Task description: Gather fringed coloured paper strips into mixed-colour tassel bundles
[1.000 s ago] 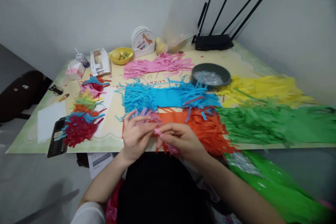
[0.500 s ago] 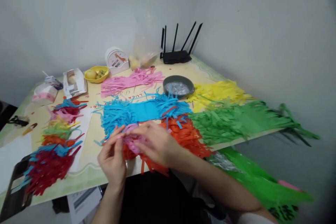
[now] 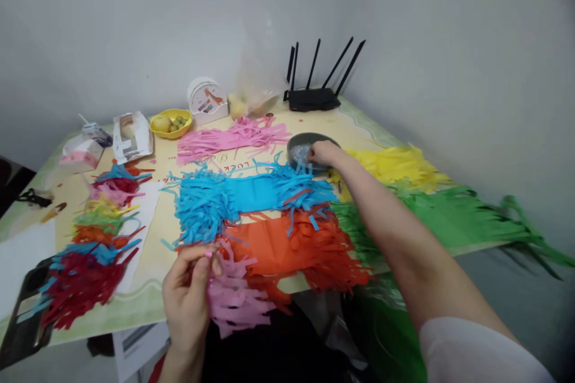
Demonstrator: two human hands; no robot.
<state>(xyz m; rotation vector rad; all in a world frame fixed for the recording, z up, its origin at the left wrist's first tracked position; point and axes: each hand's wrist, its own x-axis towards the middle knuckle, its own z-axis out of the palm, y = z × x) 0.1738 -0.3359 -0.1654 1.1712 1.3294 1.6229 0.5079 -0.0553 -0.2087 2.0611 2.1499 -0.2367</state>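
Note:
My left hand (image 3: 188, 284) pinches the top of a pink paper tassel (image 3: 240, 299) between thumb and fingers. Its cut strips hang down at the table's front edge. Reaching far forward, my right hand (image 3: 324, 152) dips into a dark grey bowl (image 3: 309, 137) of small clear plastic pieces (image 3: 300, 154). Its fingers are bent together, and what they grip is hidden. Between the hands lie fringed sheets, one blue (image 3: 254, 192) and one orange (image 3: 269, 245). Under my right forearm are yellow (image 3: 399, 167) and green (image 3: 449, 215) fringed sheets.
A multicoloured tassel strand (image 3: 96, 239) lies at the left, close to a dark tray-like object (image 3: 31, 299). Behind are a pink fringed sheet (image 3: 229, 139), a yellow fruit dish (image 3: 171, 131) and a black router (image 3: 314, 99). A green bag (image 3: 381, 335) hangs below the table edge.
My right hand has left the pink tassel and moved forward and right into the bowl. The tassel now hangs from my left hand alone, uncovering the orange sheet.

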